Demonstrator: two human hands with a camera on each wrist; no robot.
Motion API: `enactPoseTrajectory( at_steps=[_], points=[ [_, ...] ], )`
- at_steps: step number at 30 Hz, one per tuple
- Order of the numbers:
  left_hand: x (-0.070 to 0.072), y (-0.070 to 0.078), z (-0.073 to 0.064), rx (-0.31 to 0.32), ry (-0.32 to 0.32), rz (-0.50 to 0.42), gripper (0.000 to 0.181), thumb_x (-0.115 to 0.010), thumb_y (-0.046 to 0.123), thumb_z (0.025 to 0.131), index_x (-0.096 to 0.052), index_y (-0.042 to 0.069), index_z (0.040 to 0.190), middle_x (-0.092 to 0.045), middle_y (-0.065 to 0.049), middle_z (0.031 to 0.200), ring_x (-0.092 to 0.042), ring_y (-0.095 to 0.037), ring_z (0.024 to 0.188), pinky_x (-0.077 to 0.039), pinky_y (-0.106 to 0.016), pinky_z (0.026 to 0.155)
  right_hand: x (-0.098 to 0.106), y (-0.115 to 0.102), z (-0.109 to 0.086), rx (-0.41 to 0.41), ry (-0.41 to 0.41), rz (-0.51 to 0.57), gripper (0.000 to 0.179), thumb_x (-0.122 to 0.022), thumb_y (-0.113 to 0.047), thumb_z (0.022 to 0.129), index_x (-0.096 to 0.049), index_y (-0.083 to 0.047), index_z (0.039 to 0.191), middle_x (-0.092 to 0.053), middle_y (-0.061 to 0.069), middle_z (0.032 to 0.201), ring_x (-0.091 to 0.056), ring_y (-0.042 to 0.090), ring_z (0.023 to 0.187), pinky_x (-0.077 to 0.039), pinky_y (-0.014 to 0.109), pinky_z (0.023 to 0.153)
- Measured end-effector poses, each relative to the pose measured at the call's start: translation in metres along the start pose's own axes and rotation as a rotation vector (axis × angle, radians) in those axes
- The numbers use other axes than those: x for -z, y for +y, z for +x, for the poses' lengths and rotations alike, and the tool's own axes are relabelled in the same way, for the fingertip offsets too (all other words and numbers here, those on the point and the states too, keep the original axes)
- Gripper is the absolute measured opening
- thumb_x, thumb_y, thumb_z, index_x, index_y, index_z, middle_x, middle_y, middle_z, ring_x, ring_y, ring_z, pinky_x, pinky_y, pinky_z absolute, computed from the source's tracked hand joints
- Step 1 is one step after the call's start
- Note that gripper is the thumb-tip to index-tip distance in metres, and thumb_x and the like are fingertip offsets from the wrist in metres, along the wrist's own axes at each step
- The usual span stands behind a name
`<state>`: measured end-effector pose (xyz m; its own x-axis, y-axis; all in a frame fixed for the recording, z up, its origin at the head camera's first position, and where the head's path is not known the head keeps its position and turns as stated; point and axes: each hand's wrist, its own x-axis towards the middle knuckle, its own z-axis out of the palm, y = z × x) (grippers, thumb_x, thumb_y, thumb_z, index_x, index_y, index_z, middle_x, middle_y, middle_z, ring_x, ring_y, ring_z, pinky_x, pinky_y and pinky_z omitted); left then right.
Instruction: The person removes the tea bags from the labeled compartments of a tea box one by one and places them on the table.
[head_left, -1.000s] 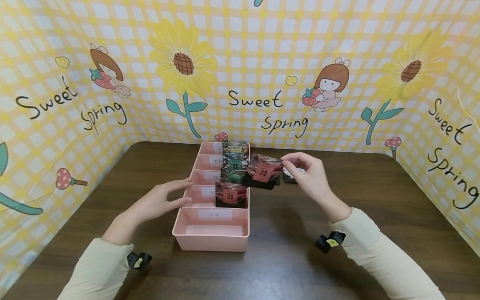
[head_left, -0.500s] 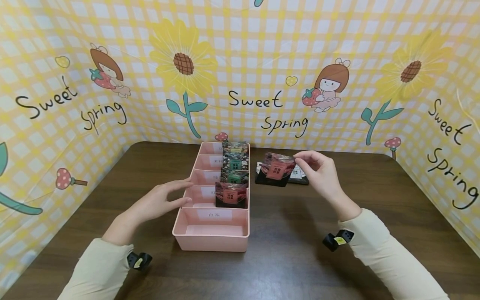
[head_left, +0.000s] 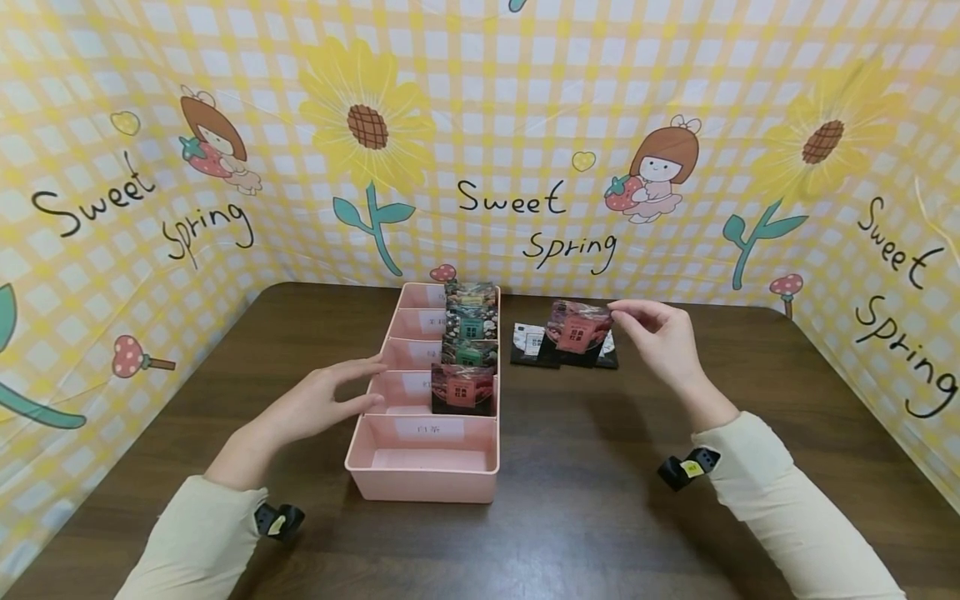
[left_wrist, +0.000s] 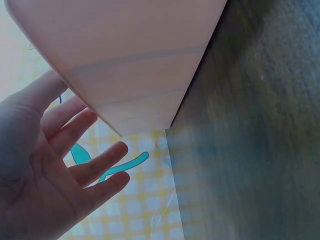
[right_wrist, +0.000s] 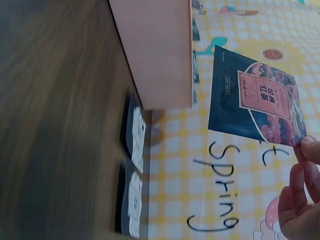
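My right hand pinches a red-and-black tea sachet by its upper right corner, to the right of the box. In the right wrist view the sachet hangs tilted, its pink label facing the camera, with thumb and fingers at one corner. Behind and below it in the head view lie white-and-black sachets on the table, partly covered. My left hand rests at the left rim of a long pink divided box; in the left wrist view its other fingers extend loosely beside the wall.
Upright sachets stand in the box's rear compartments: a red one and several green-and-black ones behind. White paper labels mark the dividers. The front compartment holds no sachet. A yellow checked cloth surrounds the dark wooden table.
My right hand has moved right with the red sachet, from beside the box's rim to in front of the white sachets, uncovering the left one. The left hand has stayed put.
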<state>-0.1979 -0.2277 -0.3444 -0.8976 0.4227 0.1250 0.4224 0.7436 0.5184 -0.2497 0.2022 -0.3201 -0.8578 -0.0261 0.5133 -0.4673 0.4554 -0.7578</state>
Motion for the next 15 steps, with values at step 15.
enactPoseTrajectory(
  at_steps=[15],
  points=[
    [0.0, 0.0, 0.0, 0.011, -0.015, -0.016, 0.052, -0.061, 0.031, 0.09, -0.05, 0.005, 0.134, -0.051, -0.017, 0.138, -0.043, -0.037, 0.131, -0.036, -0.055, 0.105, 0.019, 0.031, 0.011, -0.027, 0.0, -0.071, 0.02, -0.061, -0.009, 0.09, -0.069, 0.004, 0.103, -0.057, -0.031, 0.083, -0.053, -0.012, 0.07, -0.042, 0.007, 0.058]
  ],
)
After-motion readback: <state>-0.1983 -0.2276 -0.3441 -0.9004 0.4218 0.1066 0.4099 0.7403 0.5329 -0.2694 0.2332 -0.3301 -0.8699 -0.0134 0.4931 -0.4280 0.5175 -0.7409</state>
